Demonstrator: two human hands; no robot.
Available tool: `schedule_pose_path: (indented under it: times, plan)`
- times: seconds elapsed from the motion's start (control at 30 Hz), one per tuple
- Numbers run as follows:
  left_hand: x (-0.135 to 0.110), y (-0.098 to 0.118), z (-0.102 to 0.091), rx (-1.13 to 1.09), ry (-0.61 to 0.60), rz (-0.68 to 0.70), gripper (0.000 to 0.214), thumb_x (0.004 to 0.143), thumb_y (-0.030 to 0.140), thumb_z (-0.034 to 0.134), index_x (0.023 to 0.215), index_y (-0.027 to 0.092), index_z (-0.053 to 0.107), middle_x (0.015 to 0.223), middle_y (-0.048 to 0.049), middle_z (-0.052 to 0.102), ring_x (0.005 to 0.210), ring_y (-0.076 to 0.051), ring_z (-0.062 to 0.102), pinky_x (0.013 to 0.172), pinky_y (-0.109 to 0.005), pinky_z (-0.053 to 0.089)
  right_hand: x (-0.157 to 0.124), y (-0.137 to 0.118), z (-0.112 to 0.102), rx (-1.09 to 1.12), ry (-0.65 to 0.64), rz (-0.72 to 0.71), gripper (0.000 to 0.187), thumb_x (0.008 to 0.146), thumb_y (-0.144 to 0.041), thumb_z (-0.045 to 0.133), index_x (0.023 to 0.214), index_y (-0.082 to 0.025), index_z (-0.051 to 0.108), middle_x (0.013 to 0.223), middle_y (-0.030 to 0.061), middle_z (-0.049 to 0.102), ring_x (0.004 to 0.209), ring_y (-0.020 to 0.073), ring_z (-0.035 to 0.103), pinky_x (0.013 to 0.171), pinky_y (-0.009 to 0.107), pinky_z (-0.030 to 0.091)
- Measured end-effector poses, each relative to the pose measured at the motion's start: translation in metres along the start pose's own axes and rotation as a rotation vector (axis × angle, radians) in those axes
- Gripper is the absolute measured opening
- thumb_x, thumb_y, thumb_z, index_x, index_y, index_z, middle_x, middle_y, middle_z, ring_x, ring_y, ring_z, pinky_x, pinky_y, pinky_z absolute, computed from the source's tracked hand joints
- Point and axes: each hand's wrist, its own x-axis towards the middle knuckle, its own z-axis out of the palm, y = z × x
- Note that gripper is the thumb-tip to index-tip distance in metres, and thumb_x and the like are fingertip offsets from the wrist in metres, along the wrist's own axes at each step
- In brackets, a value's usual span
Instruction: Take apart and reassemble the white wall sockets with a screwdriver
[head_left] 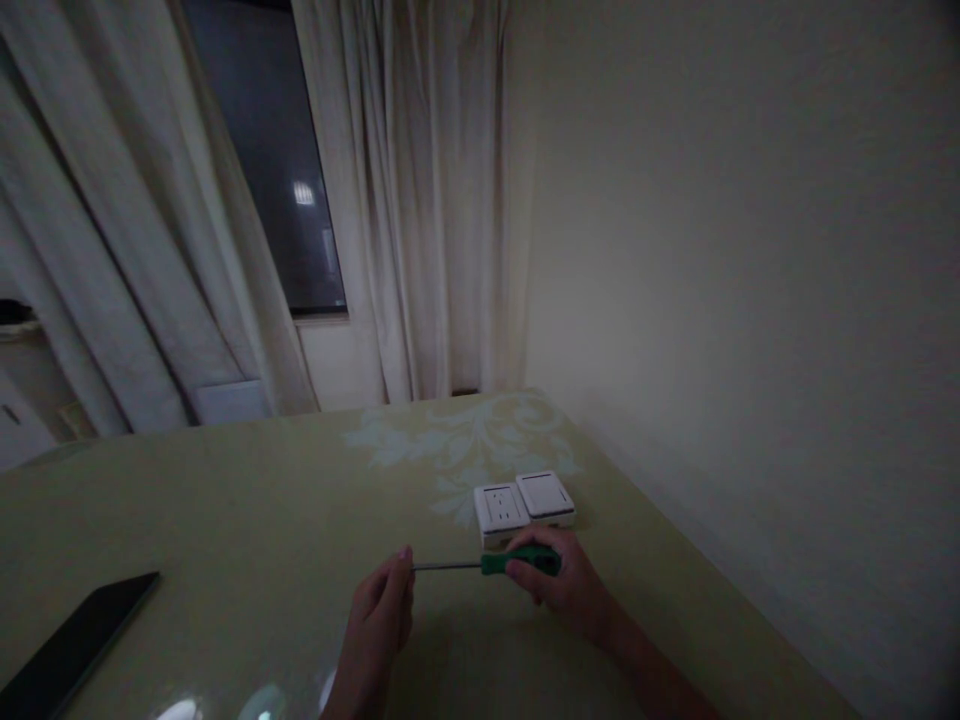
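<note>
The right hand [566,590] is gripping the green-handled screwdriver [491,564], fingers wrapped around it; the left hand [381,598] is pinching the shaft [448,566] at its end — best done lightly, holding level — just before the white power socket [502,508] and wall switch [545,494].

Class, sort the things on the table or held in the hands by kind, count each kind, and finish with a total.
Screwdriver: 1
White square units: 2 (socket unit; plain-faced unit)
Dark flat object: 1
Total: 4
</note>
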Motion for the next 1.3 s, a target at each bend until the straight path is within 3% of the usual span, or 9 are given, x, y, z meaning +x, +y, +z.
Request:
schedule_pose_path:
  times: [0.13, 0.3, 0.43, 0.57, 0.77, 1.07, 1.2, 1.3]
  plan:
    - [-0.001, 0.002, -0.003, 0.028, 0.007, 0.026, 0.073, 0.066, 0.093, 0.072, 0.065, 0.024, 0.045, 0.058, 0.012, 0.029, 0.045, -0.006, 0.024, 0.043, -0.019, 0.02, -0.002, -0.009, -0.004, -0.06, -0.068, 0.026, 0.046, 0.081, -0.061, 0.081, 0.101, -0.02, 0.077, 0.076, 0.0012, 0.069, 0.061, 0.0171, 0.06, 0.058, 0.028, 0.047]
    - [0.005, 0.0, -0.011, 0.243, 0.01, 0.135, 0.078, 0.068, 0.1, 0.062, 0.064, 0.023, 0.05, 0.06, 0.0071, 0.037, 0.052, -0.012, 0.033, 0.045, -0.022, 0.025, -0.007, -0.018, -0.004, -0.377, -0.08, -0.051, 0.028, 0.081, -0.044, 0.083, 0.1, -0.022, 0.082, 0.094, 0.0045, 0.078, 0.091, 0.0254, 0.068, 0.08, 0.032, 0.046]
    - [0.006, -0.002, -0.014, 0.447, -0.022, 0.262, 0.08, 0.075, 0.101, 0.052, 0.062, 0.023, 0.054, 0.061, 0.0019, 0.048, 0.06, -0.018, 0.047, 0.055, -0.027, 0.04, -0.01, -0.012, 0.003, -0.711, -0.166, -0.086, 0.018, 0.087, -0.039, 0.077, 0.092, -0.022, 0.08, 0.09, 0.0054, 0.081, 0.084, 0.0246, 0.071, 0.073, 0.03, 0.039]
    - [0.005, -0.006, -0.013, 0.524, -0.039, 0.288, 0.081, 0.077, 0.103, 0.045, 0.064, 0.023, 0.056, 0.064, -0.0004, 0.054, 0.065, -0.022, 0.055, 0.062, -0.03, 0.047, -0.01, -0.009, 0.007, -0.886, -0.2, -0.125, 0.014, 0.09, -0.035, 0.073, 0.089, -0.022, 0.078, 0.091, 0.0053, 0.082, 0.082, 0.0237, 0.074, 0.069, 0.03, 0.033]
    - [0.009, -0.017, -0.018, 0.569, -0.016, 0.299, 0.082, 0.08, 0.102, 0.041, 0.067, 0.023, 0.059, 0.065, -0.0019, 0.059, 0.066, -0.023, 0.058, 0.064, -0.031, 0.05, -0.007, -0.015, 0.005, -0.92, -0.21, -0.129, 0.014, 0.091, -0.035, 0.073, 0.093, -0.022, 0.076, 0.097, 0.0047, 0.082, 0.088, 0.0238, 0.075, 0.069, 0.03, 0.033]
    - [0.028, -0.041, -0.039, 0.619, -0.053, 0.255, 0.08, 0.083, 0.096, 0.047, 0.085, 0.022, 0.076, 0.081, -0.0064, 0.075, 0.082, -0.029, 0.071, 0.079, -0.036, 0.061, -0.009, -0.016, 0.009, -0.956, -0.248, -0.103, 0.016, 0.092, -0.036, 0.073, 0.097, -0.021, 0.075, 0.103, 0.0052, 0.082, 0.093, 0.0258, 0.076, 0.07, 0.031, 0.034]
    - [0.023, -0.038, -0.036, 0.621, 0.025, 0.329, 0.077, 0.084, 0.096, 0.044, 0.082, 0.024, 0.074, 0.086, -0.0071, 0.077, 0.086, -0.029, 0.072, 0.079, -0.035, 0.062, -0.007, -0.015, 0.011, -0.946, -0.245, -0.109, 0.015, 0.092, -0.036, 0.071, 0.096, -0.022, 0.075, 0.102, 0.0052, 0.082, 0.093, 0.0251, 0.076, 0.071, 0.03, 0.035]
    - [0.016, -0.027, -0.028, 0.621, 0.051, 0.38, 0.075, 0.086, 0.095, 0.041, 0.073, 0.026, 0.069, 0.075, -0.0047, 0.071, 0.08, -0.027, 0.069, 0.072, -0.032, 0.06, -0.005, -0.01, 0.013, -0.933, -0.24, -0.103, 0.015, 0.091, -0.035, 0.071, 0.095, -0.022, 0.075, 0.101, 0.0059, 0.083, 0.093, 0.0253, 0.076, 0.072, 0.029, 0.037]
